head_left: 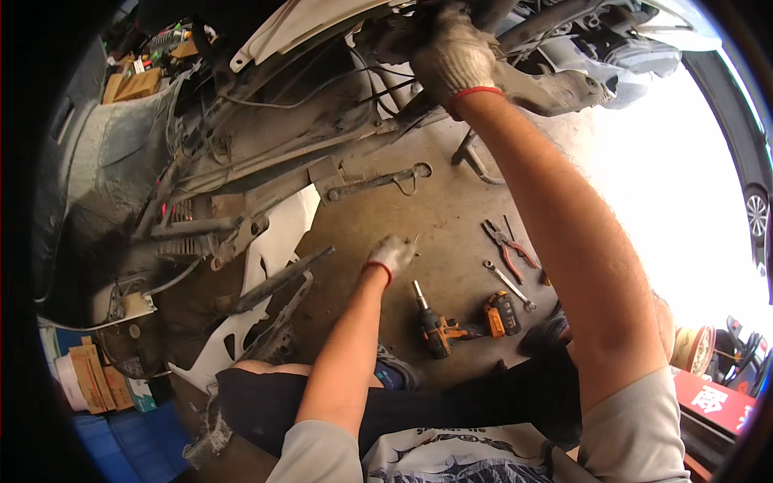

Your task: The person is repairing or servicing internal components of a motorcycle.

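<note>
My right hand (459, 64), in a dirty white knit glove with a red cuff, reaches up to the dark metal parts of a stripped vehicle frame (282, 157). Its fingers look curled around something in the shadow there, which I cannot make out. A dusty metal arm (555, 90) juts out beside that wrist. Low over the concrete floor, my gloved left hand (392, 254) is closed, with a small thin piece (416, 239) sticking out at its fingertips. Just nearer to me lies an orange and black power drill (437, 332) with a socket fitted.
Right of the drill lie a battery pack (502, 314), a wrench (510, 286) and red-handled pliers (510, 249). A white body panel (270, 258) and dark bars stand at left. Cardboard boxes (95, 377) sit on a blue container (137, 435). A red box (715, 400) is at lower right.
</note>
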The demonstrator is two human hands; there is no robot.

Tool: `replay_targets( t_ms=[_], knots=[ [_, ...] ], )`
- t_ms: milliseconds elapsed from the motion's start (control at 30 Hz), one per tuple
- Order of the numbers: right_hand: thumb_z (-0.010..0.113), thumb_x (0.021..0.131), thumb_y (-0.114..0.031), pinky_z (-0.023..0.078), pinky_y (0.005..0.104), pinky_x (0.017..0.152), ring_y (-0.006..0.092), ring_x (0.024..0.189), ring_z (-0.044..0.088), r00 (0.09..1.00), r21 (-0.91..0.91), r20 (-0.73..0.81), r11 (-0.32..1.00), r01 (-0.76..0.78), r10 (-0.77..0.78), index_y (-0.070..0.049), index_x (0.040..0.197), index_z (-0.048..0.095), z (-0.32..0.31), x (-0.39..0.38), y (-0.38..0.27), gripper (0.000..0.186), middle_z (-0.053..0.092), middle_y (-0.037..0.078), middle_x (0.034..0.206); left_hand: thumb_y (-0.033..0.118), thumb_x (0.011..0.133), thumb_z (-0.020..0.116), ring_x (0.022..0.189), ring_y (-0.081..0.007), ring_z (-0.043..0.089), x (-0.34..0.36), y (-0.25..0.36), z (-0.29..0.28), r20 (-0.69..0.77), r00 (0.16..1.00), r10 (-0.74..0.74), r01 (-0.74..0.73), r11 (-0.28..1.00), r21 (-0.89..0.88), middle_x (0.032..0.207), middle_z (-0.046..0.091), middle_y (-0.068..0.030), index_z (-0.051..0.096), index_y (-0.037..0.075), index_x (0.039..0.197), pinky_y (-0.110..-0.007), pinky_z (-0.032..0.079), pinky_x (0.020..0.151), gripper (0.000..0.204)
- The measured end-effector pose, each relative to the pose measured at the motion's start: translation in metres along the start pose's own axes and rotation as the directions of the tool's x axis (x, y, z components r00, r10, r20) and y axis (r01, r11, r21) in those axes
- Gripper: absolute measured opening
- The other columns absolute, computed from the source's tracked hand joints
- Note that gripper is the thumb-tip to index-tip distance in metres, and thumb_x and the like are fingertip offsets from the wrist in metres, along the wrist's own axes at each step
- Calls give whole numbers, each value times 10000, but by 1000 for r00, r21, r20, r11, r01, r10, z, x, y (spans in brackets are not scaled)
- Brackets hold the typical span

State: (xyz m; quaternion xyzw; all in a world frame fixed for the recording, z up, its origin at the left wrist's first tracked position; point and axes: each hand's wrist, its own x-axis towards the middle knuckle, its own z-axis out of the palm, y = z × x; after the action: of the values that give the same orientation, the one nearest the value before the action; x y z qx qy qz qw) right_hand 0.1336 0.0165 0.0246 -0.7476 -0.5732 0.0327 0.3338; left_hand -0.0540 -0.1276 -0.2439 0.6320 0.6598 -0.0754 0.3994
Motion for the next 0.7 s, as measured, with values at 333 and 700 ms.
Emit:
replay_targets(
  t_ms=[333, 700],
  knots=[
    [675, 843, -451, 521, 460, 876, 392, 1053, 642, 995, 217, -61, 972, 87, -75, -20, 1136, 614, -11, -3, 3, 525, 665, 249, 1095, 365, 868, 561, 1065, -370, 634, 3, -41, 59, -135, 977, -168, 197, 951, 240, 1139, 665, -185, 687, 90, 1079, -458, 512, 911, 369],
    [713, 826, -417, 517, 460, 853, 374, 1035, 649, 994, 248, -53, 964, 101, -90, -30, 1139, 609, -9, -2, 7, 507, 674, 214, 1079, 319, 911, 551, 1082, -349, 612, -2, 4, 25, -416, 908, 51, 32, 981, 191, 1163, 631, -180, 603, 73, 1129, -444, 504, 925, 332]
  ],
)
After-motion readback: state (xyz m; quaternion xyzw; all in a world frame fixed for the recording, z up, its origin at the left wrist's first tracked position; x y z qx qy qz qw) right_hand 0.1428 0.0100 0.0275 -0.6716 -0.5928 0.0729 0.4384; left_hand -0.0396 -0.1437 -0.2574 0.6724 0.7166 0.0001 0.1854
